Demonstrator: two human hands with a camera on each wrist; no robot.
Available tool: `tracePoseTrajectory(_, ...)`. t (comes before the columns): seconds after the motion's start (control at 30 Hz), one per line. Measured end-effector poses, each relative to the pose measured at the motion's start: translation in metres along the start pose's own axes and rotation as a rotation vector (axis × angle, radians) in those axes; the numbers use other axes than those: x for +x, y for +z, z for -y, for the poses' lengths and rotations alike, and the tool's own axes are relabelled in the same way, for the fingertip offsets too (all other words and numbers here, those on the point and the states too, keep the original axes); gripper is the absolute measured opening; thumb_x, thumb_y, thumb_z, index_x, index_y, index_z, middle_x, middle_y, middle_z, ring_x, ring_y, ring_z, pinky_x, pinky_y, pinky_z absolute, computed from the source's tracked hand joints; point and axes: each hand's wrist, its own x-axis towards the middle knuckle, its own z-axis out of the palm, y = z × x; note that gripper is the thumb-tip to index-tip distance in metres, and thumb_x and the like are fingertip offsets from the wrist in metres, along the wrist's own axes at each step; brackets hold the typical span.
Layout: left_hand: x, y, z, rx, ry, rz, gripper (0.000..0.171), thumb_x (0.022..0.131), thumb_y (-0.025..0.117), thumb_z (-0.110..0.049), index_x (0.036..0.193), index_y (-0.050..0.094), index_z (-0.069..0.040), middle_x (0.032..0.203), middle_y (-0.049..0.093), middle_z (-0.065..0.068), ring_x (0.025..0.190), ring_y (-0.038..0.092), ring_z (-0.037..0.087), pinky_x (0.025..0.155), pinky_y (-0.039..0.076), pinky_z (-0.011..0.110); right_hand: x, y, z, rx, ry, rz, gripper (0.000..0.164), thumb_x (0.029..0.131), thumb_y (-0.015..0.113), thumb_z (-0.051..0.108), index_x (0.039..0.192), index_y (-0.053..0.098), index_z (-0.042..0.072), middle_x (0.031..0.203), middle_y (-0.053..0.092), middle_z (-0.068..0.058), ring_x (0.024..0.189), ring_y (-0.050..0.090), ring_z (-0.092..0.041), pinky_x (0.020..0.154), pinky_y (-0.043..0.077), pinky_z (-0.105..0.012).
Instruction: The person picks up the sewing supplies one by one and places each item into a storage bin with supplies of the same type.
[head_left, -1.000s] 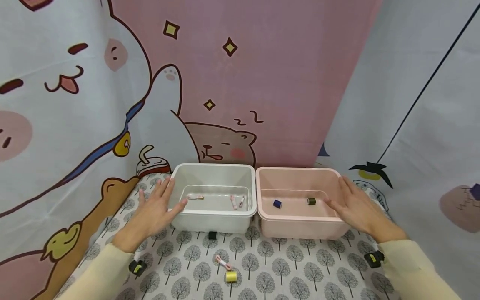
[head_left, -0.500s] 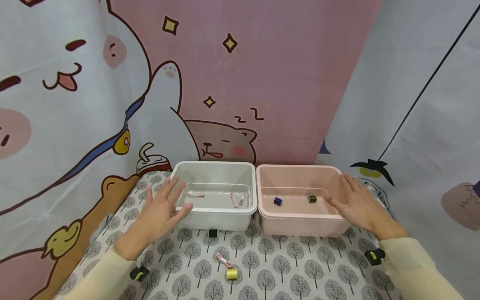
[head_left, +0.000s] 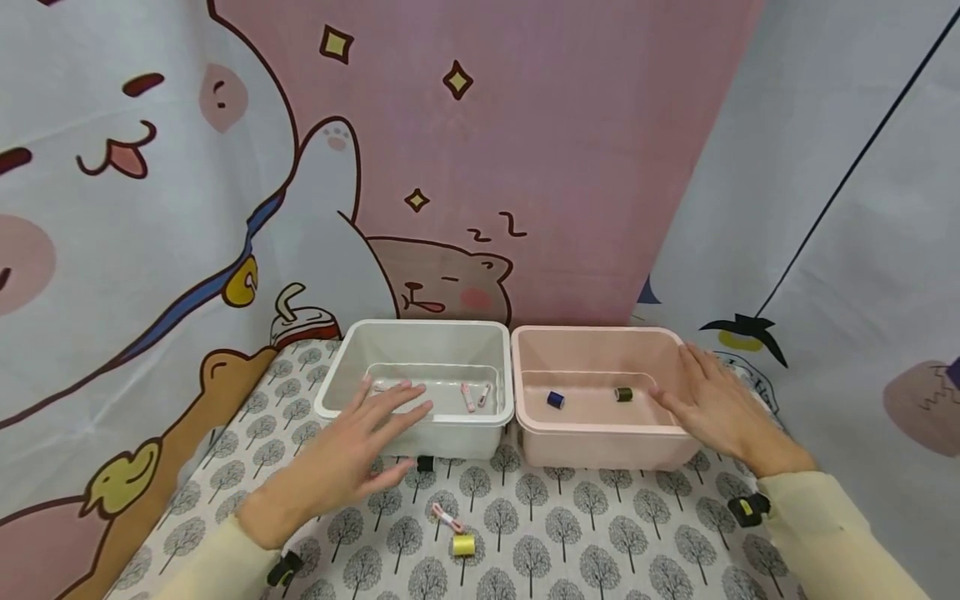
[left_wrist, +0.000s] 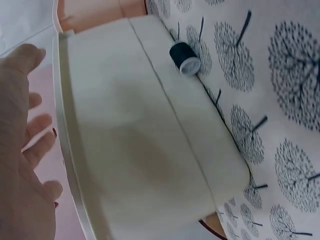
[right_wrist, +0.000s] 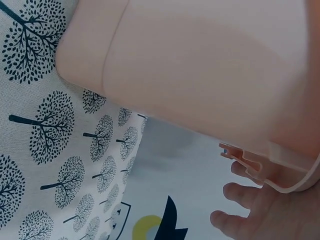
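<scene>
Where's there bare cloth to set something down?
The tree-print cloth in front of the pink bin is free, from the yellow spool across toward the right sleeve. It's crowded before the white bin: left hand, dark spool and pink bundle sit close.

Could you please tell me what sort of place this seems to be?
Perhaps a home craft corner, indoors: thread spools in a pink bin, with a cartoon backdrop behind.

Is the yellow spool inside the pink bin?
No, the yellow spool lies on the tree-print cloth, outside the pink bin.
</scene>
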Motion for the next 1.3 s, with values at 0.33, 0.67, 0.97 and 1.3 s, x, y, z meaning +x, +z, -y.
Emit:
tracePoseTrajectory(0.33, 0.007, 0.014, -0.028, -0.009, 0.238, -0.012, 0.066, 0.110, 0.079, -0.052, 0.166, 0.064, -0.020, 0.163, 0.069, 0.002, 0.155, 0.065, 0.024, 0.149, 0.028, 0.055, -0.002, -0.001, 0.001, 0.014, 0.008, 0.011, 0.110, 0.119, 0.046, 0.070, 0.183, 0.006, -0.009, 0.187, 0.015, -0.044, 0.169, 0.023, -0.073, 0.132, 0.024, -0.092)
tracePoseTrajectory(0.67, 0.009, 0.037, -0.050, -0.073, 0.304, 0.159, 0.064, 0.100, 0.091, -0.054, 0.155, 0.073, -0.027, 0.148, 0.075, -0.010, 0.139, 0.071, 0.013, 0.129, 0.059, 0.048, -0.003, -0.002, 0.001, 0.035, 0.029, 0.024, 0.110, 0.119, 0.045, 0.072, 0.184, 0.002, -0.006, 0.189, 0.011, -0.043, 0.169, 0.021, -0.073, 0.131, 0.023, -0.093)
tracePoseTrajectory(0.97, 0.013, 0.058, -0.053, -0.151, 0.333, 0.352, 0.057, 0.101, 0.087, -0.059, 0.150, 0.076, -0.032, 0.144, 0.077, -0.019, 0.142, 0.068, 0.005, 0.133, 0.054, 0.047, -0.002, -0.002, 0.004, 0.039, 0.043, 0.023, 0.112, 0.118, 0.045, 0.073, 0.184, 0.001, -0.005, 0.190, 0.009, -0.041, 0.170, 0.020, -0.073, 0.132, 0.024, -0.093)
tracePoseTrajectory(1.3, 0.015, 0.069, -0.050, -0.221, 0.302, 0.425, 0.053, 0.101, 0.086, -0.061, 0.148, 0.078, -0.038, 0.146, 0.078, -0.022, 0.145, 0.068, 0.006, 0.133, 0.054, 0.049, -0.001, -0.002, 0.003, 0.042, 0.054, 0.022, 0.112, 0.118, 0.046, 0.073, 0.184, 0.003, -0.007, 0.190, 0.010, -0.041, 0.170, 0.021, -0.072, 0.131, 0.026, -0.092)
